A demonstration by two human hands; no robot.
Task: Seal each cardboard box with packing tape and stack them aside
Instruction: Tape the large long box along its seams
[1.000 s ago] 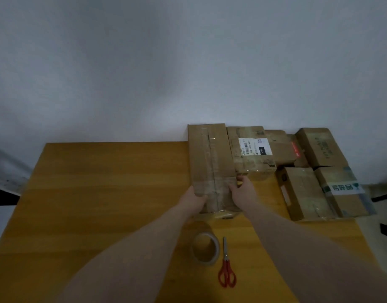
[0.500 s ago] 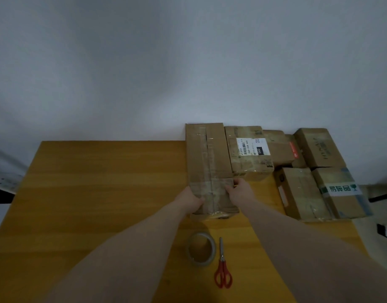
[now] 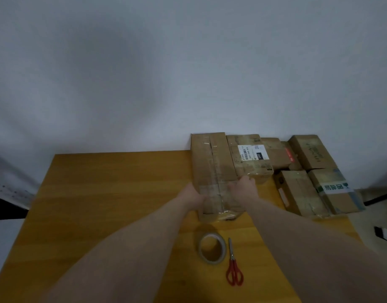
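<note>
Both hands are on the long box (image 3: 212, 169), which lies flat on the table (image 3: 113, 193) with its far end against the wall (image 3: 188, 73). Clear tape runs down its top seam and over the near end. The left hand (image 3: 193, 196) is at the box's near left edge, fingers wrapped over onto the top, gripping it. The right hand (image 3: 243, 189) is on the box's near right side, palm down on top, fingers curled over the right edge where it meets the labelled box (image 3: 250, 158). So both hands have hold of the long box at its near end.

Just right of the long box, touching it, sits that labelled box with a white shipping label on top. Further right of the long box a small box (image 3: 275, 154) stands at the back, then a cluster of three: a back box (image 3: 310, 152) and two front ones, a plain box (image 3: 299, 193) and one with a green-printed strip, the strip box (image 3: 334, 191).

Nearer the camera than the long box, the tape roll (image 3: 211, 248) lies flat on the table. Just right of it are red-handled scissors (image 3: 233, 265), blades pointing toward the long box, close beside the roll; touching or not, I cannot tell.
</note>
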